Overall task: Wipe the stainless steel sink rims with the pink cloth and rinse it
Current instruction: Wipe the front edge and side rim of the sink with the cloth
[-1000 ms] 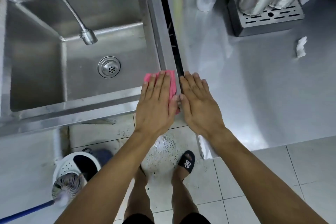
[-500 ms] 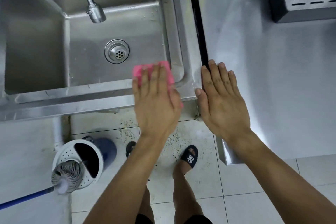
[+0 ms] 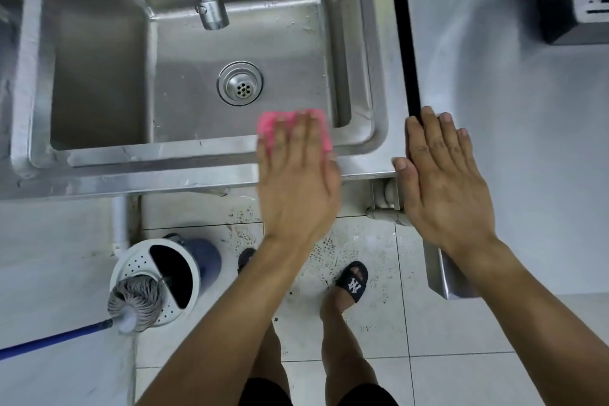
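The straight, closed fingers of the left hand point(image 3: 296, 181) are pressed flat on the pink cloth point(image 3: 290, 128), which is held against the sink's front rim point(image 3: 158, 158) near its right corner and overhangs the basin edge. To the left, the front rim is seen uncovered up to the far corner. The right hand point(image 3: 445, 181) is laid flat, fingers straight and together, on the counter point(image 3: 527, 142) at its front-left edge, thumb at the sink's corner. A dark gap point(image 3: 403, 43) is seen between sink and counter.

A commercial kitchen: deep stainless steel sink point(image 3: 99, 76), steel counter point(image 3: 527, 142), tiled floor point(image 3: 445, 339), and a mop bucket point(image 3: 171, 273)
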